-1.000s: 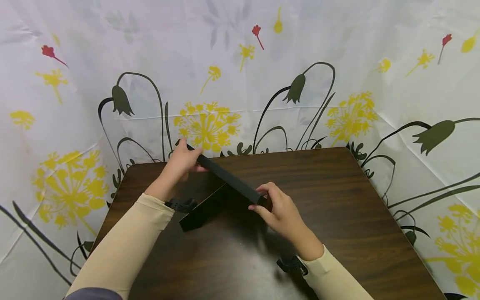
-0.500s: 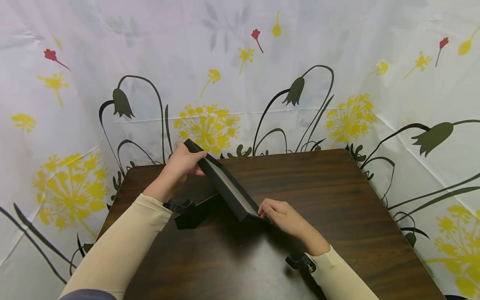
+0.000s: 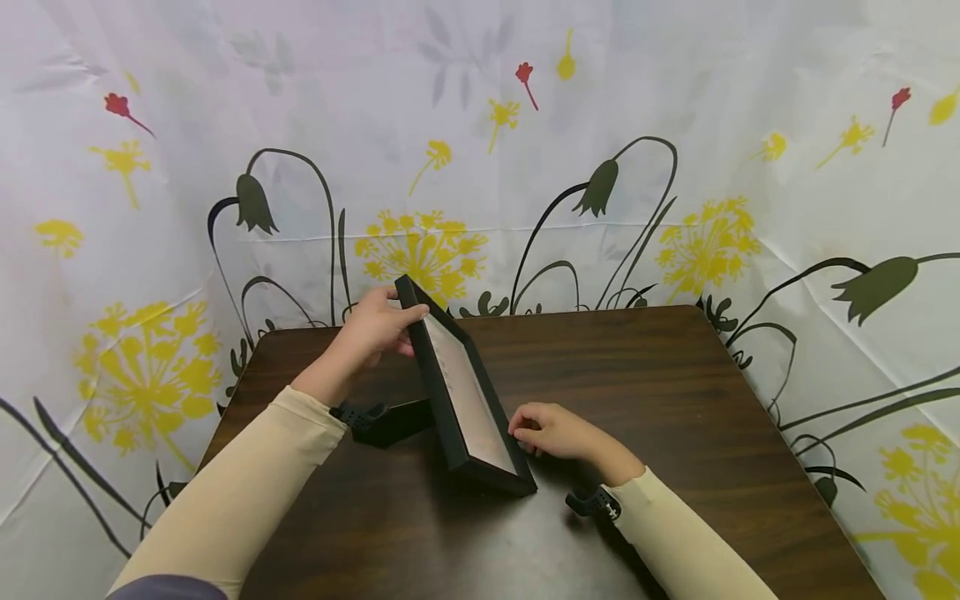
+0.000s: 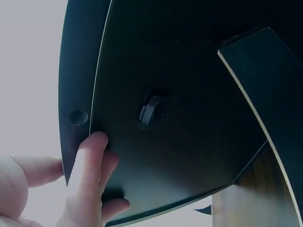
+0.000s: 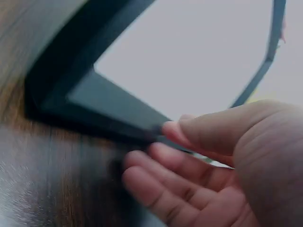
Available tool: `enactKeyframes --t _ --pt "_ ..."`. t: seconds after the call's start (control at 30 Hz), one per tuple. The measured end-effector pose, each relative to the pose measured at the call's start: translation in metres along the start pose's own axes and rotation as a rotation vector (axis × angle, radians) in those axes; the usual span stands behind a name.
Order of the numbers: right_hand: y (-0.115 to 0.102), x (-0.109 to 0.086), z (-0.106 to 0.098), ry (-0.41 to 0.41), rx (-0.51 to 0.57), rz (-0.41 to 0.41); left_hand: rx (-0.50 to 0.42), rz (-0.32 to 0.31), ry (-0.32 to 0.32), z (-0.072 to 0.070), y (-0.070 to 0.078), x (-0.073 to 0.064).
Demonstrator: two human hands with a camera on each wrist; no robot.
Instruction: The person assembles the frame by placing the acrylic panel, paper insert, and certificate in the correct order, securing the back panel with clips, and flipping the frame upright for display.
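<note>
A black picture frame (image 3: 491,475) stands tilted on the table, its pale front (image 3: 472,392) turned toward the right. My left hand (image 3: 375,329) grips its upper left edge, thumb on the front border and fingers behind. In the left wrist view those fingers lie against the dark back panel (image 4: 165,165), near a small metal hanger (image 4: 149,112). An easel leg (image 4: 265,90) sticks out from the back. Beside the frame's lower right edge is my right hand (image 3: 558,429), fingers loosely bent, fingertips right at the border, nothing between them.
The frame's lower corner is on a dark wood-grain table (image 3: 637,375). A white curtain (image 3: 480,167) printed with flowers hangs behind the table and along both sides.
The frame has turned from edge-on so that its front shows, and its lower end has come down toward me. My right hand has released the lower edge and shifted slightly down.
</note>
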State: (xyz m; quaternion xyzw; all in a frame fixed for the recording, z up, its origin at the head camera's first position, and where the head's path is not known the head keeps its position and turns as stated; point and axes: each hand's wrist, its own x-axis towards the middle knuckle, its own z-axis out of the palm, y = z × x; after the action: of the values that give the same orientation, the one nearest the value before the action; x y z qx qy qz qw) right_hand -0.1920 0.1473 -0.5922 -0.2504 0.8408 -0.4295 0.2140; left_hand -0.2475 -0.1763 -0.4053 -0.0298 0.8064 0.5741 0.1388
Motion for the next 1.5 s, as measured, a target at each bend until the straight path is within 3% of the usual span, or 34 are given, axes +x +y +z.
enactKeyframes --t 0.17,0.5,0.63,0.8,0.9,1.17,1.33,1.5 --pt "0.007 0.032 0.0 0.014 0.045 0.014 0.031 -0.037 0.008 -0.001 -0.002 -0.001" --pt "0.014 0.097 -0.006 0.119 0.058 0.037 0.038 -0.038 -0.01 0.004 -0.006 0.001" --pt "0.013 0.12 -0.013 0.179 -0.003 0.012 0.049 -0.026 -0.019 0.007 -0.008 0.0" --pt "0.003 0.138 -0.033 0.231 -0.137 -0.071 0.097 -0.002 -0.093 0.013 -0.008 -0.002" --pt "-0.005 0.14 -0.047 0.162 -0.176 -0.094 0.116 0.02 -0.15 0.016 -0.006 -0.005" --pt "-0.003 0.132 -0.074 -0.112 -0.08 -0.095 0.117 0.066 -0.267 0.019 0.0 -0.01" --pt "-0.001 0.13 -0.079 -0.192 -0.044 -0.11 0.145 0.056 -0.287 0.017 -0.002 -0.008" --pt "0.001 0.127 -0.079 -0.188 -0.045 -0.116 0.109 0.078 -0.345 0.004 -0.014 -0.007"
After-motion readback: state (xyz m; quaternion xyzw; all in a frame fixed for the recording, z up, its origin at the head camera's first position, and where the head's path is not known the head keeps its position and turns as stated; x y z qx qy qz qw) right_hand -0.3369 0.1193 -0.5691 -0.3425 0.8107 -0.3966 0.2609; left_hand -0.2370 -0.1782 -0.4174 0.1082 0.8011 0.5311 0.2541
